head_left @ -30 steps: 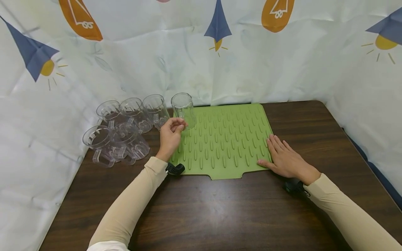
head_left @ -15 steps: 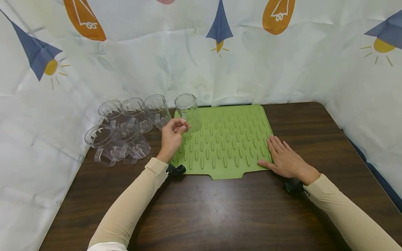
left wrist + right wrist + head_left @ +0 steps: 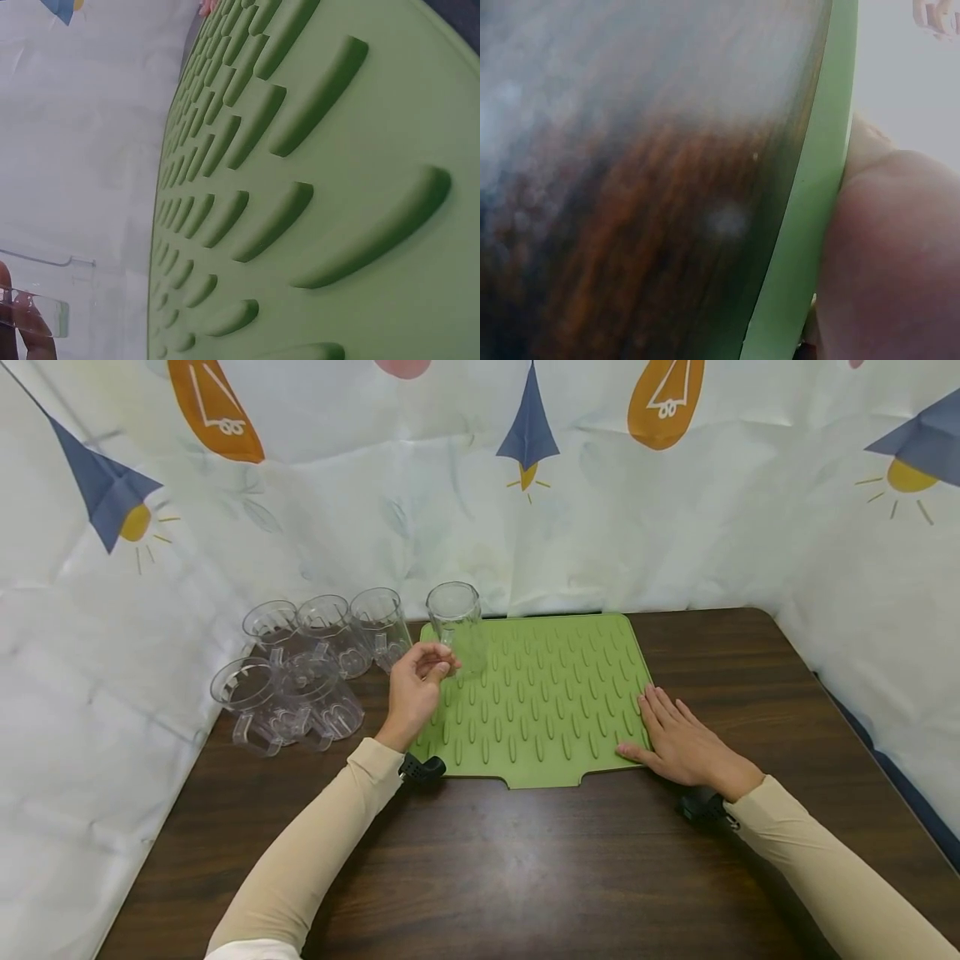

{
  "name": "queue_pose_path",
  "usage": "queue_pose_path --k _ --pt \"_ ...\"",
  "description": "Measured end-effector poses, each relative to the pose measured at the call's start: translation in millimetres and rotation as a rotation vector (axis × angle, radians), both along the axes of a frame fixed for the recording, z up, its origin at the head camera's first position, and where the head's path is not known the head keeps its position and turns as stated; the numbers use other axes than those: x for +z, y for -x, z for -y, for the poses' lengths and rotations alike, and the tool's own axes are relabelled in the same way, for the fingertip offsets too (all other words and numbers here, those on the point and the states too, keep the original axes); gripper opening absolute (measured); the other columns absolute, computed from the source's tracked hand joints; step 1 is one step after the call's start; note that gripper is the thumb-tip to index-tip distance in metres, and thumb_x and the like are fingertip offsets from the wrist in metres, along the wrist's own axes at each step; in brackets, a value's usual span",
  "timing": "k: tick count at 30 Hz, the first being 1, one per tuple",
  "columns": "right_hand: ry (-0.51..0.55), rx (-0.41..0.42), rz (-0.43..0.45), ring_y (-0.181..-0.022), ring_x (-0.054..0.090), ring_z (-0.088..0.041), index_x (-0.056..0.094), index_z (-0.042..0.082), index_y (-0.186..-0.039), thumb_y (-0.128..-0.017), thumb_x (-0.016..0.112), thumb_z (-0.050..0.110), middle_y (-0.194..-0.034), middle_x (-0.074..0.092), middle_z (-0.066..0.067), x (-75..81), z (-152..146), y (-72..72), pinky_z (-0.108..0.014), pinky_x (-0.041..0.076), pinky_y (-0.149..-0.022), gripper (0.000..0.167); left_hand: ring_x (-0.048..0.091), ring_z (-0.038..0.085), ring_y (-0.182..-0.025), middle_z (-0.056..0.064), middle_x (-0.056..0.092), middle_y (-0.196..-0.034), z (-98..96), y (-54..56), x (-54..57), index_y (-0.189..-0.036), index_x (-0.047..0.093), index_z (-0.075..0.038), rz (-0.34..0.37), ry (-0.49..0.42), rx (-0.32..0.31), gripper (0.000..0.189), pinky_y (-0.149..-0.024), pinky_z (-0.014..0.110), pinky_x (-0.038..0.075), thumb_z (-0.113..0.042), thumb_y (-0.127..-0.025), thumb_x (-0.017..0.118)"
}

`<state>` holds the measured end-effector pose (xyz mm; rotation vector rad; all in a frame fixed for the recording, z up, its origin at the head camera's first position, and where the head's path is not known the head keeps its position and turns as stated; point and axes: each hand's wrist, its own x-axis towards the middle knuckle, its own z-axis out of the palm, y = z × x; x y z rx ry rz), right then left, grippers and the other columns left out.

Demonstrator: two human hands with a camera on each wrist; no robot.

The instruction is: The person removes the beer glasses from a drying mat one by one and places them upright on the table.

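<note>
My left hand (image 3: pixel 414 695) pinches the handle of a clear glass mug (image 3: pixel 459 622), which stands upright over the back left corner of a green ribbed drying mat (image 3: pixel 542 770). In the left wrist view, fingertips (image 3: pixel 37 341) curl about the transparent handle (image 3: pixel 54 315) at the lower left, and most of the mug is out of frame. Flat with straight fingers, my right hand (image 3: pixel 686 742) rests on the mat's right edge. The right wrist view has the thumb (image 3: pixel 900 255) lying along the mat's green rim (image 3: pixel 799 217).
Several more clear mugs (image 3: pixel 243 685) stand upright in two rows to the left of the mat, handles toward me. Brown wood-grain table (image 3: pixel 517 868) lies under everything. A white printed curtain (image 3: pixel 375 493) closes off the back and sides.
The left hand has carried the mug slightly to the right over the mat. The right hand stays in place on the mat's edge, and the head view has shifted a little.
</note>
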<state>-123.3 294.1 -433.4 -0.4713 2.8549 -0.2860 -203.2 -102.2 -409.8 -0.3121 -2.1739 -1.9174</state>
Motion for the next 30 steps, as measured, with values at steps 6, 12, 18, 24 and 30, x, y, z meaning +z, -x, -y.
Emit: queue_pose_path --k 6,12,18,24,30 --pt "0.009 0.001 0.008 -0.160 0.008 -0.050 0.014 -0.008 -0.161 -0.103 0.047 0.064 -0.171 0.005 -0.031 1.2 0.3 -0.7 -0.070 0.011 -0.128 0.099 0.068 -0.004 -0.091 0.024 0.069 -0.111 -0.1 -6.6 7.7 -0.112 0.062 0.003 -0.022 0.065 -0.023 0.012 -0.089 0.024 0.061 0.005 -0.100 0.059" --pt "0.013 0.001 0.009 -0.159 0.008 -0.051 0.015 -0.009 -0.161 -0.103 0.048 0.063 -0.171 0.006 -0.032 2.2 0.7 -1.0 -0.070 0.011 -0.128 0.099 0.073 0.013 -0.097 0.023 0.069 -0.112 -0.6 -11.7 13.2 -0.112 0.062 0.004 -0.055 0.101 -0.036 0.013 -0.091 0.027 0.063 0.007 -0.100 0.058" --pt "0.029 0.003 0.003 -0.159 0.008 -0.052 0.016 -0.010 -0.161 -0.103 0.050 0.061 -0.171 0.006 -0.033 2.3 0.8 -1.0 -0.071 0.011 -0.128 0.098 0.072 0.038 -0.105 0.024 0.069 -0.113 -0.3 -17.0 18.0 -0.113 0.061 0.005 -0.099 0.141 -0.050 0.013 -0.093 0.029 0.063 0.006 -0.101 0.057" --pt "0.071 -0.007 0.016 -0.159 0.006 -0.053 0.014 -0.010 -0.161 -0.104 0.049 0.059 -0.171 0.004 -0.033 0.9 -0.4 -1.1 -0.072 0.009 -0.127 0.096 0.072 0.038 -0.103 0.024 0.068 -0.114 -0.5 -22.7 24.0 -0.114 0.060 0.005 -0.170 0.224 -0.053 0.013 -0.092 0.033 0.063 0.003 -0.102 0.057" --pt "0.091 -0.016 0.020 -0.159 0.005 -0.053 0.013 -0.011 -0.161 -0.106 0.045 0.058 -0.171 0.003 -0.033 4.2 -0.3 1.4 -0.072 0.007 -0.127 0.093 0.074 0.035 -0.100 0.022 0.069 -0.112 2.0 -24.8 27.8 -0.114 0.061 0.004 -0.217 0.262 -0.048 0.013 -0.089 0.037 0.064 0.003 -0.102 0.058"
